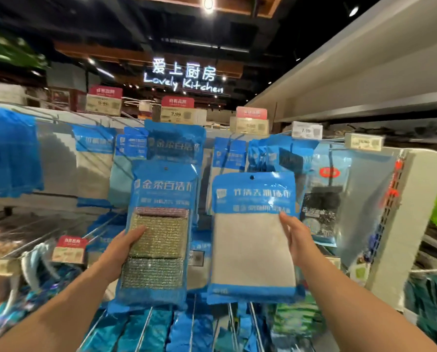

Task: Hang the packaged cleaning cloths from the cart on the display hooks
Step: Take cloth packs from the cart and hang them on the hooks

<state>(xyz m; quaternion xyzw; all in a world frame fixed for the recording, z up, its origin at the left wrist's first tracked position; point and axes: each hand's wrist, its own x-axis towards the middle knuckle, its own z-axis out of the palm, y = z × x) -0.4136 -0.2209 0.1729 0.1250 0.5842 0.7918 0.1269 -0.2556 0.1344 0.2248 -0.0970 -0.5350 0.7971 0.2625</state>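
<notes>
My left hand (120, 252) grips a blue pack of glittery scouring cloths (159, 235) by its left edge, thumb on the front. My right hand (297, 240) holds a blue pack with a beige cleaning cloth (253, 235) by its right edge. Both packs are upright, side by side, raised in front of the display. Behind them, more blue cloth packs (176, 143) hang on the display hooks (126, 121). Each held pack has a hang hole at its top. The cart is not in view.
Price tags (178, 113) stick up along the top row of hooks. A white shelf upright (400, 219) stands at the right. Lower hooks (146, 323) carry more blue and green packs. A lit "Lovely Kitchen" sign (184, 77) hangs beyond.
</notes>
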